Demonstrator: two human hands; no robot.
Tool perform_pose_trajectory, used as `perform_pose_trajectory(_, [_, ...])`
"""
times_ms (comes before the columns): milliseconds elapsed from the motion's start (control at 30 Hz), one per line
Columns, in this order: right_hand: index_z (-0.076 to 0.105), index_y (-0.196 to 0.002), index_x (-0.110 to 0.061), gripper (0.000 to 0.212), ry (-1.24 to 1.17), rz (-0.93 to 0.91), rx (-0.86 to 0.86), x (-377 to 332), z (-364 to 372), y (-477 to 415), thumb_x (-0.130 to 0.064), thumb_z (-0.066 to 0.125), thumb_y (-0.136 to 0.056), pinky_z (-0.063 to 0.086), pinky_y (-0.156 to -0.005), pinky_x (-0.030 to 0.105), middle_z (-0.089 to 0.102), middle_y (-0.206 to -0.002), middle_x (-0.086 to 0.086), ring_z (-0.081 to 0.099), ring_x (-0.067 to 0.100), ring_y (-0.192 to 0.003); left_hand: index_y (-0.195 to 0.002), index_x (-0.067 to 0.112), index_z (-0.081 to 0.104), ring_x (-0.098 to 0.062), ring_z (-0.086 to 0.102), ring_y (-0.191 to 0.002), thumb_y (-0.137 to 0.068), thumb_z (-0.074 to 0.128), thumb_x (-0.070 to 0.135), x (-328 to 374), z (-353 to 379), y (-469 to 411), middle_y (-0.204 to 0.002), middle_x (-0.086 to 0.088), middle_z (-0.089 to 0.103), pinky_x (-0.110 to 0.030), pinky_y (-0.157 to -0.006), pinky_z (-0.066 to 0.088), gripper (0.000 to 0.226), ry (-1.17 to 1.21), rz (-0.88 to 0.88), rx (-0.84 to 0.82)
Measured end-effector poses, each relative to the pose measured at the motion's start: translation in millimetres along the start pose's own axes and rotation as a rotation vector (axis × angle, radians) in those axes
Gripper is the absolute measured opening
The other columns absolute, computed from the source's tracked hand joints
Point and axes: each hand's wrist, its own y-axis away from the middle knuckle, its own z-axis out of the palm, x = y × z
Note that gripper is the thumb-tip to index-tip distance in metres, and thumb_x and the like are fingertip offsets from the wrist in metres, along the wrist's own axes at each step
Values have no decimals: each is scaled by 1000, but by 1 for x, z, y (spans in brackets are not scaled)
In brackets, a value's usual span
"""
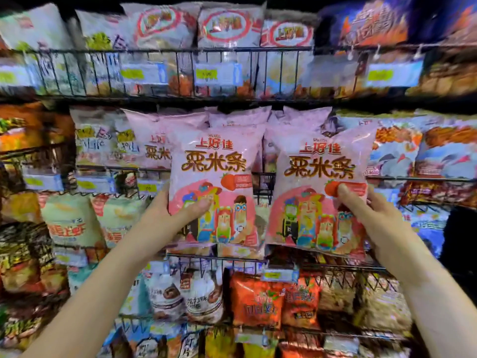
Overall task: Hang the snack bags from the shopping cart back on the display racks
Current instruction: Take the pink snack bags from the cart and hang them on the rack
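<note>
Left bag (214,174) and right bag (318,195) read 上好佳 粟米条.

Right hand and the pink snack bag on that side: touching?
Touching. The head view shows the right hand gripping the right pink snack bag: the thumb is pressed on its front, and the fingers are curled round its right edge.

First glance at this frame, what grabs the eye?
Dead centre, the left hand grips a glossy pink plastic snack bag printed with cartoon figures, and the right hand grips an identical pink bag beside it. Directly behind them, matching pink bags fill the middle row of the black wire display rack.
</note>
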Motion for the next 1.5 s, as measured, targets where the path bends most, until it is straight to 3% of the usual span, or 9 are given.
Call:
perform_pose_trajectory(100, [73,-108,-25,31,35,-48,55,-11,11,-6,-45,70,-84,59,-57,24,79,-92,-6,77,12,-78,-126,58,48,11,67,-99,-72,82,61,2,-9,-21,-109,35,69,-31,-79,56,64,12,48,-21])
perform_pose_trajectory(233, [70,-120,-32,41,49,-77,70,-20,14,-19,-52,71,-84,56,-98,54,76,-119,-1,72,23,-112,-129,55,46,5,64,-108,-69,77,60,10,-10,-45,-119,26,68,-41,-96,54,67,39,73,-36])
perform_pose_trajectory(467, [69,-124,-26,40,62,-95,72,-27,13,-38,-47,67,-90,54,-101,53,76,-120,0,73,22,-111,-113,78,43,-1,64,-116,-54,76,86,14,-8,-62,-123,32,65,-46,-100,53,69,0,126,-43])
perform_pose_trajectory(700, [70,-121,-24,36,111,-211,95,-44,5,-62,-43,64,-90,60,-79,23,78,-111,-8,73,6,-105,-108,65,47,11,67,-93,-69,75,64,27,2,-65,-103,33,69,-35,-82,58,48,-4,146,32])
perform_pose_trajectory(933, [65,-128,-24,28,261,-334,85,-53,2,-102,-30,64,-100,53,-82,19,75,-118,-9,70,4,-104,-131,56,49,6,69,-102,-73,79,63,25,1,-72,-115,31,69,-49,-97,57,65,5,167,65])
perform_pose_trajectory(1067, [59,-129,-22,27,362,-347,85,-44,-2,-115,-20,62,-103,47,-74,12,72,-111,-16,65,-8,-83,-125,56,50,11,68,-99,-73,80,61,22,3,-73,-111,35,69,-30,-92,53,60,-9,190,51])
perform_pose_trajectory(1200, [54,-133,-17,30,417,-303,60,-29,-6,-121,-14,60,-103,44,-79,4,69,-116,-17,64,-14,-93,-114,59,49,16,66,-95,-75,75,55,22,8,-72,-106,39,68,-19,-82,46,48,-8,185,30])
perform_pose_trajectory(1333, [55,-133,-27,31,525,-224,19,-16,-15,-128,-29,61,-103,49,-98,25,70,-120,-21,63,-11,-104,-114,63,49,12,67,-99,-73,78,60,16,8,-75,-114,27,70,-23,-86,48,51,-23,172,35])
perform_pose_trajectory(1500, [52,-137,-31,36,655,-186,-26,-14,-21,-137,-39,58,-103,46,-100,32,66,-122,-24,60,-8,-109,-111,59,50,11,68,-94,-72,76,58,15,14,-75,-105,35,70,-28,-86,51,47,-16,166,26])
